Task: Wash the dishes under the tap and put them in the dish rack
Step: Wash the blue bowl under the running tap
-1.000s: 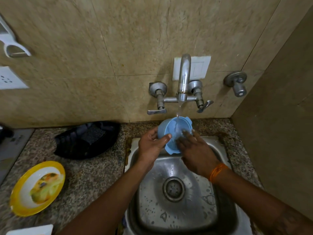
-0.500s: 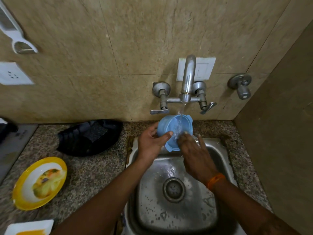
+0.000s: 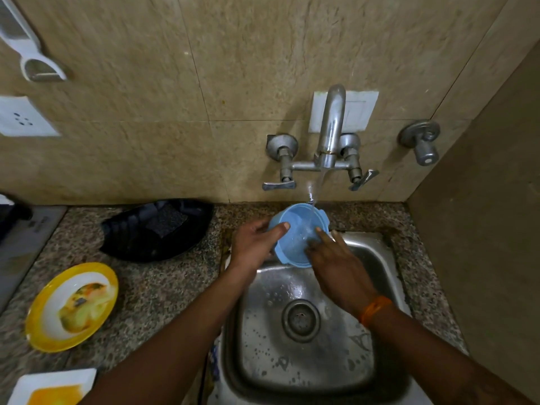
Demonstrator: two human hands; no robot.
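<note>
A small blue plastic bowl (image 3: 295,229) is tilted toward me under the running tap (image 3: 328,133), above the back of the steel sink (image 3: 380,287). My left hand (image 3: 255,242) grips its left rim, thumb over the edge. My right hand (image 3: 336,264) reaches in from the right with straight fingers rubbing the bowl's inside. Water falls onto the bowl's far rim.
On the granite counter left of the sink lie a black tray (image 3: 155,229) with a scrub pad, a yellow plate (image 3: 71,306) with food remains and a white dish (image 3: 49,387) with orange residue. A tiled wall stands close at the right.
The view has drifted left, so the sink sits further right. The bowl stays under the stream while my right fingers keep rubbing inside it.
</note>
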